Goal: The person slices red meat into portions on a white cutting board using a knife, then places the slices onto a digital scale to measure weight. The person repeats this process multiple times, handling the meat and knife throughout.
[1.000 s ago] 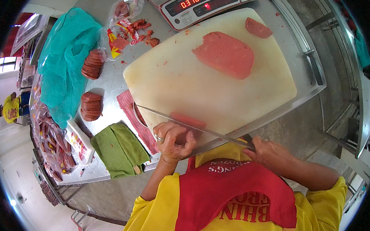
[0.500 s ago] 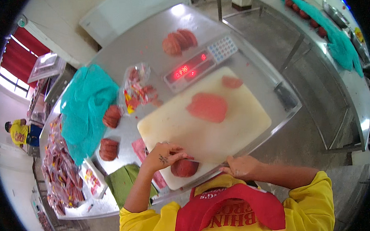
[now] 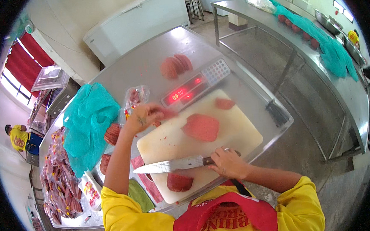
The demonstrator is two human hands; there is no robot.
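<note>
Right hand (image 3: pixel 226 162), lower centre: grip clamped on knife (image 3: pixel 171 164) handle, blade flat over white cutting board (image 3: pixel 240 133). Left hand (image 3: pixel 142 116), centre left: grip pinched on pink meat slice (image 3: pixel 165 113) beside the scale (image 3: pixel 194 88). Clear bag (image 3: pixel 134 97) holds more slices on the table (image 3: pixel 148 63).

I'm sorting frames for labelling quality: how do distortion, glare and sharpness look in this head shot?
Head view: strong fisheye, so the steel table edges bow and a black rim rings the frame; soft window glare whitens the tabletop by the scale; the cutting board and knife are fairly crisp; the left hand is slightly blurred, the right hand sharper.
</note>
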